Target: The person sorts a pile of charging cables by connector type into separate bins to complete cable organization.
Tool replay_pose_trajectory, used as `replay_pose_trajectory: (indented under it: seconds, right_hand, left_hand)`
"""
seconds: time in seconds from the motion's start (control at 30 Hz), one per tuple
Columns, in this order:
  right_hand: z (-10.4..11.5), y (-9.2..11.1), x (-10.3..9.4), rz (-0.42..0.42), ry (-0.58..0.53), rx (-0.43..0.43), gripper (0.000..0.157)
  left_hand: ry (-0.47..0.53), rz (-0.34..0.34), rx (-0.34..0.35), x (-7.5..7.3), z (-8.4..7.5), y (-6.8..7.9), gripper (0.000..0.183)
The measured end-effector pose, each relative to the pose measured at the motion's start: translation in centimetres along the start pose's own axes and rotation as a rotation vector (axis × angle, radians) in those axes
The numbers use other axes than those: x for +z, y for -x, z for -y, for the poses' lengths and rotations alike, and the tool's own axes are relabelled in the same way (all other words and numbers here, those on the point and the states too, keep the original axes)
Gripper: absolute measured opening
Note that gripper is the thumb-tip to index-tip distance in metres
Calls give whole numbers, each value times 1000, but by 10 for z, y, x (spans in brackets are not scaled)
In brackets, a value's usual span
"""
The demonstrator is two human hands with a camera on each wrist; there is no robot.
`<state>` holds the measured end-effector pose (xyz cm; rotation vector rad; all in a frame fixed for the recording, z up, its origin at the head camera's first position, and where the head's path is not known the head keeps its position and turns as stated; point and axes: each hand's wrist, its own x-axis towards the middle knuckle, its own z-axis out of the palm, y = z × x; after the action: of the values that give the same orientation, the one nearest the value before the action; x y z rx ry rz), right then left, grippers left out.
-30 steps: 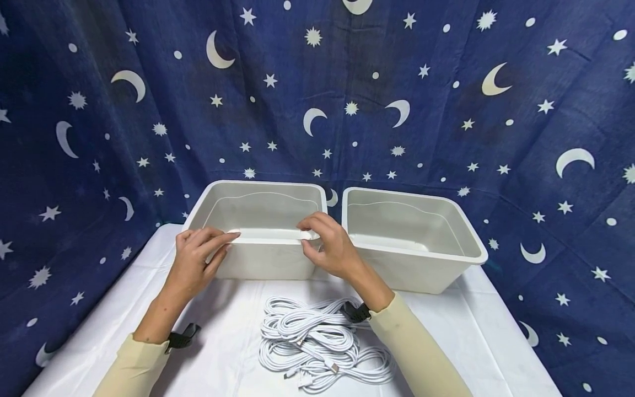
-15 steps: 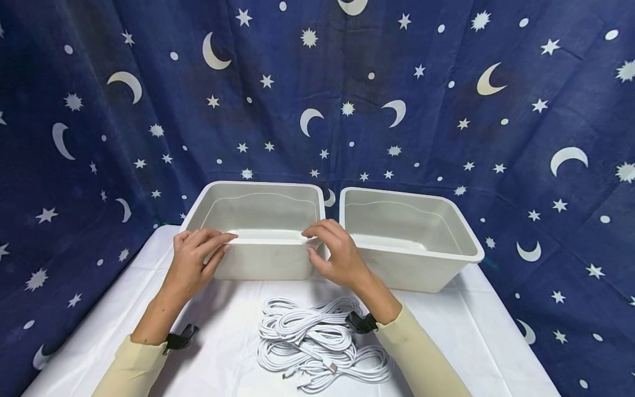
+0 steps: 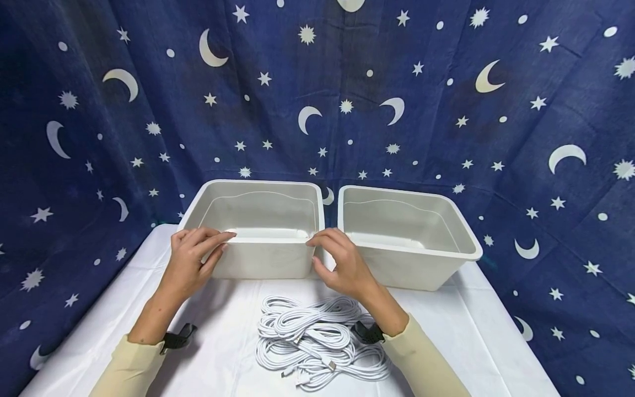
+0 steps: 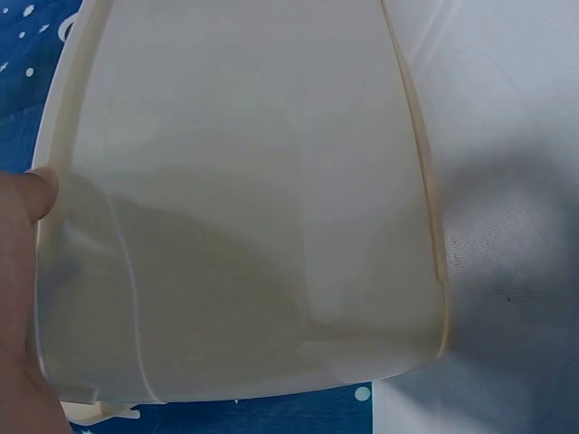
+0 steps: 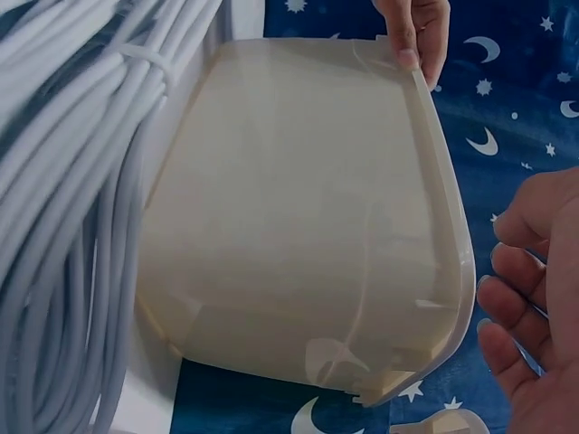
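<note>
Two light grey plastic bins stand side by side on the white table. My left hand [image 3: 190, 262] grips the front rim of the left bin [image 3: 268, 262] near its left corner, fingers over the edge and thumb against the outer wall. At that bin's front right corner is my right hand [image 3: 347, 264], its fingers loosely bent and holding nothing. The right wrist view shows a gap between this right hand [image 5: 534, 298] and the bin's rim [image 5: 466, 262]. No objects show inside the left bin.
Several coiled white cables [image 3: 307, 342] lie in a pile in front of the bins, between my forearms. The right bin [image 3: 407, 270] stands close beside the left one. A blue curtain [image 3: 278, 82] with moons and stars hangs behind the table [image 3: 223, 353].
My right hand has let go of the left bin's corner and drawn back slightly right and toward me. The left hand keeps its place on the rim.
</note>
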<state>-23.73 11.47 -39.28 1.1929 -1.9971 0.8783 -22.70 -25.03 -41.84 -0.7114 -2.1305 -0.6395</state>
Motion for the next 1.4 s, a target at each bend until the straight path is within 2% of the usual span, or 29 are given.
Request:
replay_pose_trajectory:
  seconds: [0.33,0.67,0.83,0.9,1.07,1.17,1.4]
  right_hand:
    - [8,10,-6,23,-39,-13,32]
    - [13,26,-11,39,-26,-19,30]
    - [15,36,-14,52,-15,-11,33]
    - [16,40,-15,63,-8,-2,34]
    - [17,48,-20,94,7,30,33]
    - [17,52,-22,111,12,42,32]
    - [18,62,-27,149,24,59,31]
  left_hand:
    - [0,9,8,-3,-1,-1,38]
    - [-7,-6,6,-5,-8,-6,40]
    - [10,-11,9,-4,-12,-10,36]
    - [16,9,2,-4,-14,-11,33]
    - [31,41,2,1,-18,-15,26]
    - [47,32,15,4,-22,-18,25]
    - [65,59,34,13,-35,-31,24]
